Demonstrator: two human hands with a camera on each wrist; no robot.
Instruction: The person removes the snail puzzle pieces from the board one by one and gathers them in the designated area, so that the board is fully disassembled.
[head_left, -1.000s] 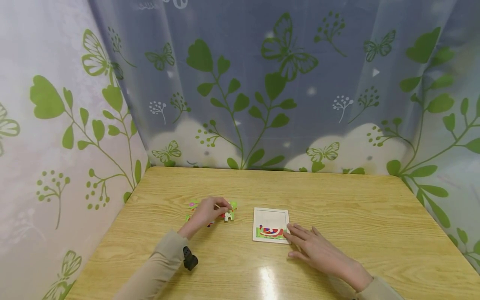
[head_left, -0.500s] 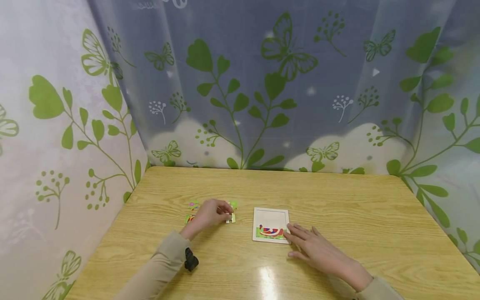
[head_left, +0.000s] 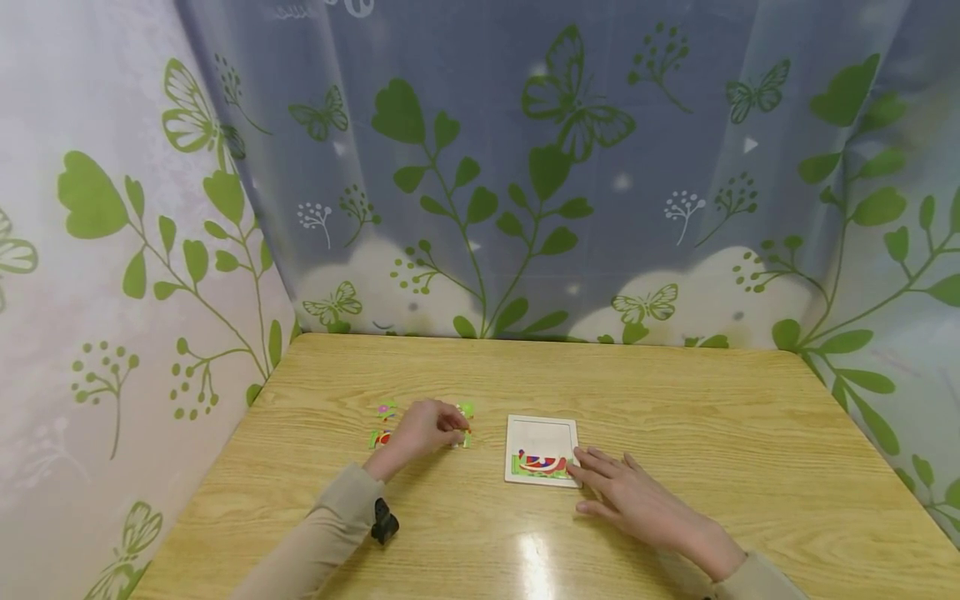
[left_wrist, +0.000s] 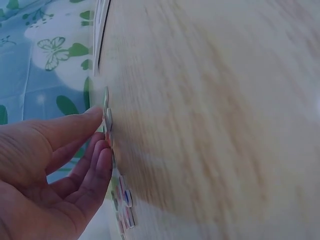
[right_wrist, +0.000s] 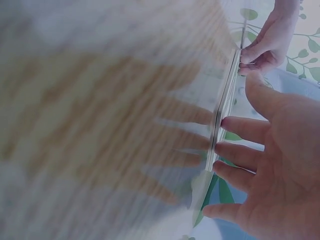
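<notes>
My left hand point(head_left: 423, 429) is over a group of small colourful jigsaw pieces point(head_left: 381, 437) on the table, left of the puzzle tray. In the left wrist view, its thumb and bent fingers come right up to the pieces point(left_wrist: 108, 120), a gap showing between them; I cannot tell whether they pinch one. The square, pale-rimmed puzzle tray point(head_left: 542, 425) has a row of red, blue, white and green pieces point(head_left: 542, 465) fitted along its near side. With fingers spread, my right hand point(head_left: 633, 504) touches the tray's right edge, also seen edge-on as a thin tray point(right_wrist: 216, 132) in the right wrist view.
The wooden table point(head_left: 675, 400) reaches back to a blue curtain point(head_left: 480, 167) printed with leaves and butterflies. A pale printed curtain point(head_left: 112, 292) runs along the left side. A black wrist camera point(head_left: 384, 523) sits at the left sleeve's cuff.
My left hand has shifted slightly right and nearer, its fingertips now covering most of a piece that showed before. More pieces show at its left. The right hand and tray have stayed put.
</notes>
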